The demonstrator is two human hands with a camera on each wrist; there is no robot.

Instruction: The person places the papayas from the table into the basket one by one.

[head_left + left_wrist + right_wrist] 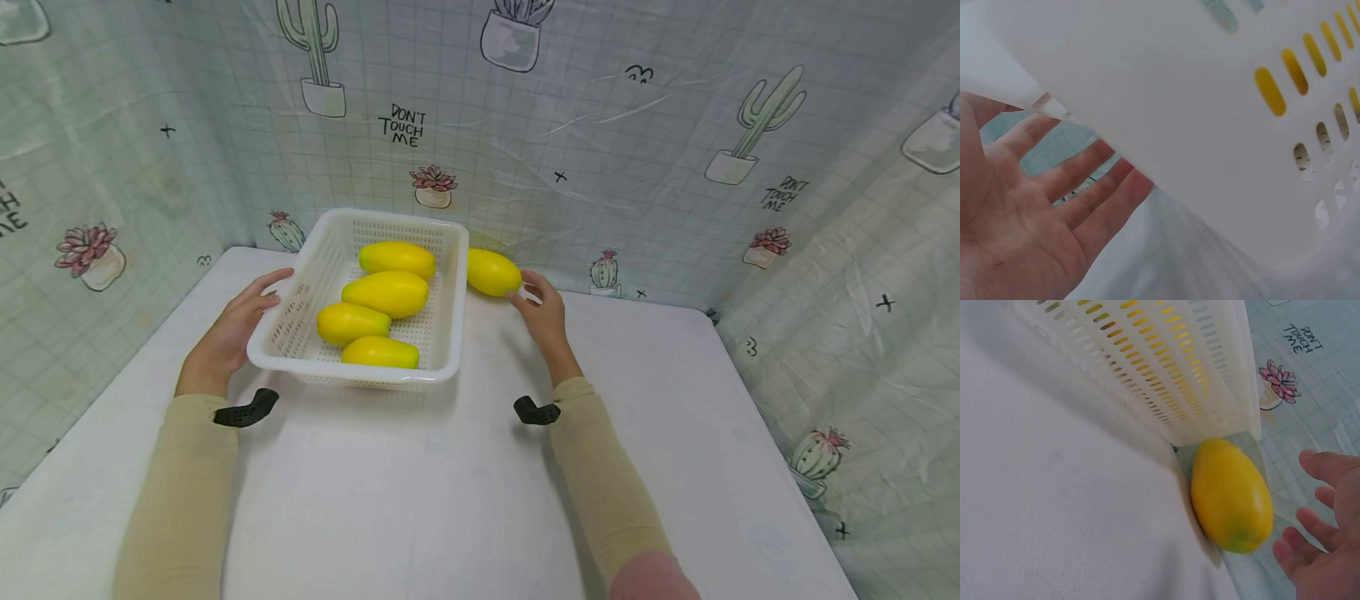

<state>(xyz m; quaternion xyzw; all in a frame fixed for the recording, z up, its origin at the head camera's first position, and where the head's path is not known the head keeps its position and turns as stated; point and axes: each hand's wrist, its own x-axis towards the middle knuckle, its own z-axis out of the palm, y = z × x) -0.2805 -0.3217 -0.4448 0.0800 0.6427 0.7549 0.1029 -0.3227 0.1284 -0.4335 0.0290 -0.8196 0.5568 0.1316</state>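
Note:
A white plastic basket [356, 372] with slotted walls holds several yellow oval fruits [386, 293], some with greenish ends. My left hand [231, 329] is at the basket's left side; in the left wrist view its fingers [1094, 200] are spread and fairly straight, their tips at the rim. Another yellow oval fruit [493, 272] lies outside, close to the basket's right wall at the table's back edge. My right hand [545, 315] is beside this fruit's right end. In the right wrist view its fingers [1319, 531] are spread and apart from the fruit [1232, 500].
The basket stands toward the back left of a white table [420, 492]. Behind the table and along both sides hangs a pale curtain [570, 108] printed with cacti. Black wrist devices [246, 408] are strapped on both sleeves.

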